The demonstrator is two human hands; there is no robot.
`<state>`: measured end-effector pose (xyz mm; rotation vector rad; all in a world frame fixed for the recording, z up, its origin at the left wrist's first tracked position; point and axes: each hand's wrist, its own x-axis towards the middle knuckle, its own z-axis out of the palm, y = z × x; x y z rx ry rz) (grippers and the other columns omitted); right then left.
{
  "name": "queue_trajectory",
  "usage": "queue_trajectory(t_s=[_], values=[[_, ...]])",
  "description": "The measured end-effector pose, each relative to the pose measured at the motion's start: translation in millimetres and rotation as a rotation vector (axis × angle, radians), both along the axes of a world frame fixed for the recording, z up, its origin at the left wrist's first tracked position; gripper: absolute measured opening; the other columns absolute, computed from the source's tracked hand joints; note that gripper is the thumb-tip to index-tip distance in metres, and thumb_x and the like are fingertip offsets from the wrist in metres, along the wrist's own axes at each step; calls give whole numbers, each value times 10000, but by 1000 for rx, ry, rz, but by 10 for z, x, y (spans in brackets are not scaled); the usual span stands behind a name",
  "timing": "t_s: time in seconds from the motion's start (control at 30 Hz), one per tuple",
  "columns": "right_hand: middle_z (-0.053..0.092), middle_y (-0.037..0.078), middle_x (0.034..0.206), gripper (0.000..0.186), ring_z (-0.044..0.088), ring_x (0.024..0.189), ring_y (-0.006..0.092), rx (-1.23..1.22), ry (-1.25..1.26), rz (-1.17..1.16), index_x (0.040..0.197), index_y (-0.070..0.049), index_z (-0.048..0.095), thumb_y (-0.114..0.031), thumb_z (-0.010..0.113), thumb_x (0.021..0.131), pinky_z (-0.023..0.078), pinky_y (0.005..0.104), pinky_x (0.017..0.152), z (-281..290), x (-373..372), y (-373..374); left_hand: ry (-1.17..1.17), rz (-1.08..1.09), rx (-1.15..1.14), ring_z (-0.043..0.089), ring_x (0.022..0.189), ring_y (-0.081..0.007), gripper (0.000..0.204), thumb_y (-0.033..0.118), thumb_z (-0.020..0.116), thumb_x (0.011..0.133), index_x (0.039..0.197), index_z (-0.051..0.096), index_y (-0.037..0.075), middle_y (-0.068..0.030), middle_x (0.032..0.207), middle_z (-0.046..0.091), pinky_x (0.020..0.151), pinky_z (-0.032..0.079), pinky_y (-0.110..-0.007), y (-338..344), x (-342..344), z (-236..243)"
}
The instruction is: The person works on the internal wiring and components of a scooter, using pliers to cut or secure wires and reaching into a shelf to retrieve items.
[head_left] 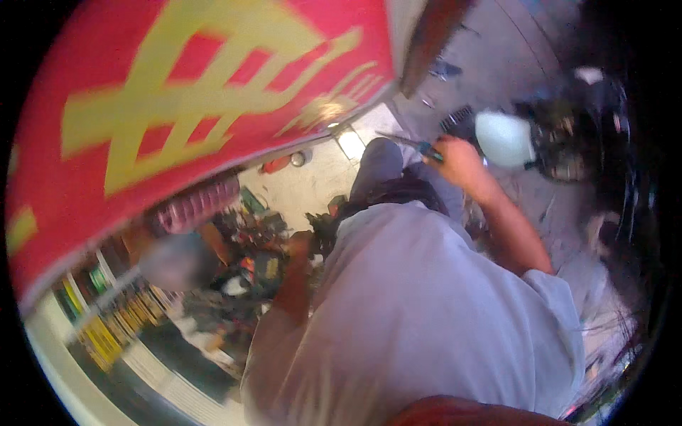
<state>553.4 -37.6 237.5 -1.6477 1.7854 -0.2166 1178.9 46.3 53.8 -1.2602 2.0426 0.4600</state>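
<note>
My right hand [458,160] is closed around the teal-and-black handle of a long, thin screwdriver-like tool [418,145], whose shaft points left over my grey-trousered leg [376,170]. My left hand [298,245] hangs low at my left side beside a dark jumble of tools and parts [259,255]; it is blurred, so I cannot make out its fingers or anything in them.
A big red board [192,42] with yellow lettering fills the upper left. Below it are a pink rack [199,206], shelves [106,326] of small packs, and pale flooring [323,174] with a red cylinder [275,165]. A pale green rounded object [504,138] lies among dark items at right.
</note>
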Motion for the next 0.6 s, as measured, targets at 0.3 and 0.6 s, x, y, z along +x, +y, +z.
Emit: queue_trajectory(t_s=[0.3,0.6], values=[[703,194,903,332,685,892,400,145,223,537,948,-86,745,-399,736,839,548,501,797,46,1063,-288,253,1019,177,697,640,-199,367,480,676,871,951,744,128,-64,764,712,593,578,-378,1195,479,-291],[687,267,859,358,664,834,456,180,267,348,887,-21,742,-366,759,791,531,517,740,-217,2655,-684,43,646,-315,708,828,-333,221,306,604,879,893,731,126,-158,903,717,710,574,-468,239,2888,-296]])
